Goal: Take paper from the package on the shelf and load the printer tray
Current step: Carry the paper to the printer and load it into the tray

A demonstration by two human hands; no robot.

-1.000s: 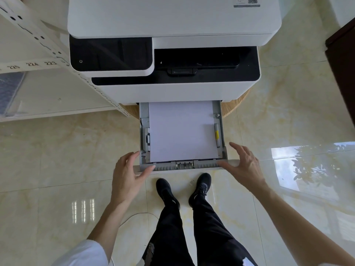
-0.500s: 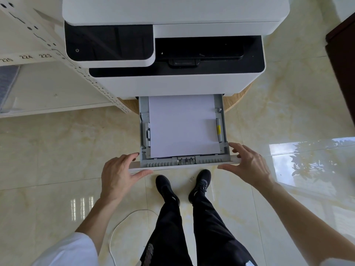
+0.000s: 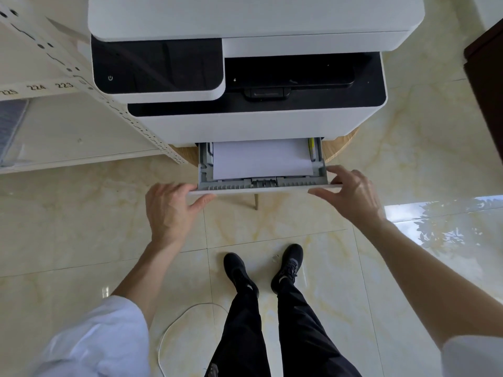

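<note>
A white and black printer (image 3: 245,123) stands on a round wooden stand. Its grey paper tray (image 3: 261,183) sticks out a short way at the bottom front, with a stack of white paper (image 3: 261,160) lying flat inside. My left hand (image 3: 170,210) presses on the tray's front left corner, thumb under the white front lip. My right hand (image 3: 351,194) holds the front right corner, fingers spread over the rim. The paper package is not in view.
A white metal shelf (image 3: 68,131) with numbered labels stands at the left, close to the printer. A dark wooden cabinet (image 3: 487,85) is at the right edge. My legs and black shoes (image 3: 239,270) stand on the glossy tiled floor, and a white cable (image 3: 179,319) curls nearby.
The tray has slid most of the way into the printer, pushed by both hands at its front corners. Much less paper shows now.
</note>
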